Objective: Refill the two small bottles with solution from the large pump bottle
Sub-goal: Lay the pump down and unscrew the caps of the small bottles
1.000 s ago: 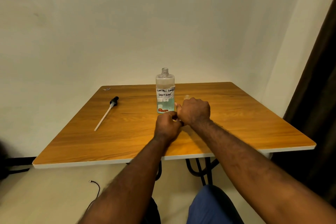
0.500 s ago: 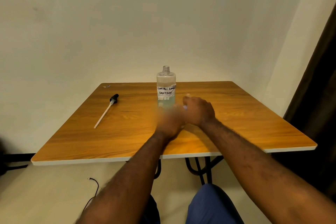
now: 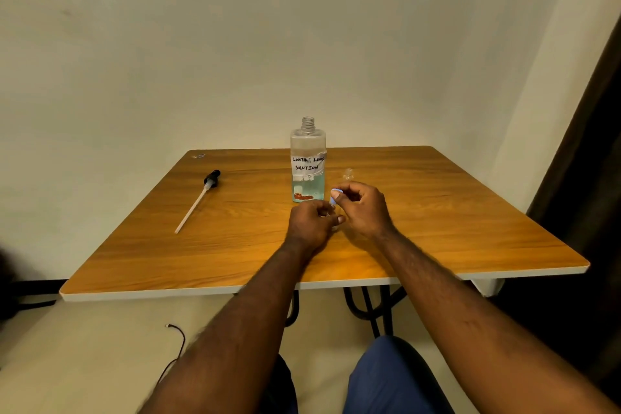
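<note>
Two grips closed | left hand (image 3: pixel 314 222) curled round small bottle (image 3: pixel 334 227); right hand (image 3: pixel 363 208) pinches blue cap (image 3: pixel 336 194)

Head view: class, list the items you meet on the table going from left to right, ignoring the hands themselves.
Pump head with its tube → large labelled bottle → blue cap → small clear bottle.

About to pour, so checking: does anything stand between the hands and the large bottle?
Nothing visible does. The large bottle stands uncapped just beyond the left hand, which grips a small bottle; the right hand pinches a blue cap. The pump lies apart, to the left.
</note>
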